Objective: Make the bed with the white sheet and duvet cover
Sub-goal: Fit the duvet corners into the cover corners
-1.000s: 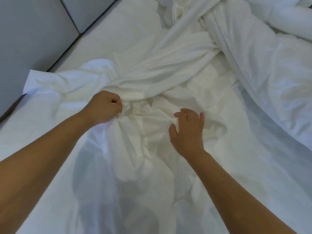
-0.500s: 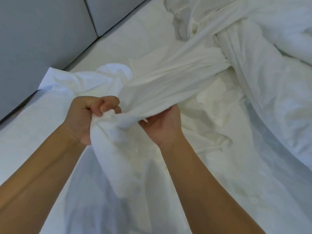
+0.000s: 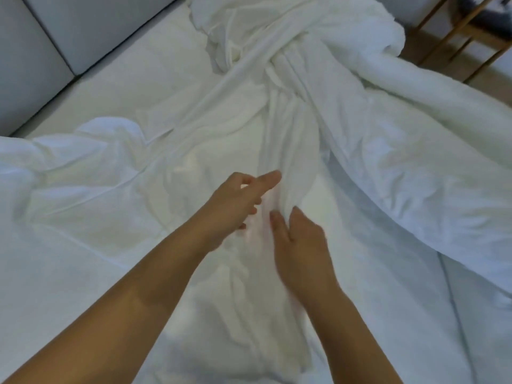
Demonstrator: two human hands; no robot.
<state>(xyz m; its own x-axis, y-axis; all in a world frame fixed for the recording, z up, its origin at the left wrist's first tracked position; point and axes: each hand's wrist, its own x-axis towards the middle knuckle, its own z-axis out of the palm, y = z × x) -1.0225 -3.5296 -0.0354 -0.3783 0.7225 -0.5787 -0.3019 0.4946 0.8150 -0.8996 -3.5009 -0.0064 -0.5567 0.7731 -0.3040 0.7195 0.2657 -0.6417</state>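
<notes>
**Tangle to undo before spreading**

Head view: the white sheet (image 3: pixel 288 151) lies bunched into a soft twisted rope running up the bed (image 3: pixel 124 87) into the duvet (image 3: pixel 415 167) heaped at right. My left hand (image 3: pixel 238 206) hovers open, fingers spread, holding nothing. My right hand (image 3: pixel 300 242) rests flat-fingered against the folds, gripping nothing. I judge the cloth light, limp and slippery, so I'd pinch a hem or corner, not the bundle.

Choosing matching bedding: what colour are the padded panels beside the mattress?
Plain light grey; the padded panels show best at the head view's upper left.
</notes>
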